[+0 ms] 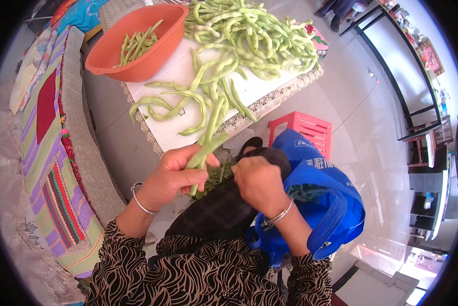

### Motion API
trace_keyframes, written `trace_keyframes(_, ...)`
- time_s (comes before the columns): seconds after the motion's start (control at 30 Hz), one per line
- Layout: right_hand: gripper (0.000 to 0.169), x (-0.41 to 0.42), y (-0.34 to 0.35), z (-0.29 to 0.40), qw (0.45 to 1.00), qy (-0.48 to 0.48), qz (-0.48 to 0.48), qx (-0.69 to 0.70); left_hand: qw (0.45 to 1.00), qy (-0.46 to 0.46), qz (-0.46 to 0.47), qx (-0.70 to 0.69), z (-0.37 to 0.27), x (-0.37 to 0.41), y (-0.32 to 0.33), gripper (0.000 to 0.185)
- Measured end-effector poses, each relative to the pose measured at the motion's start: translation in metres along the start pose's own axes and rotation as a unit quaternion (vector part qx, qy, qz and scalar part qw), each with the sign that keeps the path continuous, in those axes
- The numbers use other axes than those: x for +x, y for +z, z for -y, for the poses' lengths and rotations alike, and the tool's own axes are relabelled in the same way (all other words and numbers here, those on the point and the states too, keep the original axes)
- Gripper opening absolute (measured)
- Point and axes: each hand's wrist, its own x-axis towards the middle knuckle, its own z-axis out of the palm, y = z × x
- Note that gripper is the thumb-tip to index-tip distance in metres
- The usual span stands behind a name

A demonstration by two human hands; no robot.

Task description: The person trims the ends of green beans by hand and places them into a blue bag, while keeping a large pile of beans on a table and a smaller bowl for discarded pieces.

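My left hand (183, 172) is closed around green beans (208, 147), which cross each other and stick up between thumb and fingers. To its right, my right hand (257, 183) hovers over my dark trouser leg with its fingers curled in; nothing shows in it, though its palm is hidden. Loose green beans (198, 99) lie on the near part of a white-topped table (164, 134), with a large heap of beans (252, 38) behind them. At the table's left stands an orange plastic basin (152, 70) holding some thinner bean pieces (137, 48).
A blue bag (328, 183) gapes beside my right forearm, in front of a pink plastic stool (313, 130). Green trimmings (221, 170) lie on the floor below my hands. A striped-covered couch (53, 153) runs along the left. Another person's legs (334, 13) show at the top right.
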Motion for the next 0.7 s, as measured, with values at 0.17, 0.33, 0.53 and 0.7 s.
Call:
trace_keyframes(0.17, 0.021, 0.055, 0.008, -0.009, 0.979, 0.176, -0.097, 0.022, 0.985, 0.132, -0.005, -0.107, 0.003, 0.016, -0.012, 0.020)
trace_keyframes(0.33, 0.015, 0.093, 0.038, -0.035, 0.960, 0.198, -0.191, 0.053, 0.978, 0.120, -0.050, -0.164, 0.006, 0.024, -0.007, 0.011)
trace_keyframes(0.53, 0.009, 0.087, 0.017, -0.026, 0.900, 0.215, -0.281, 0.254, 0.971, 0.084, -0.080, -0.211, 0.012, 0.028, -0.015, 0.011)
trace_keyframes(0.7, 0.008, 0.051, -0.016, 0.013, 0.854, 0.268, -0.218, 0.389, 0.974, 0.071, -0.125, -0.176, 0.004, 0.031, -0.001, 0.020)
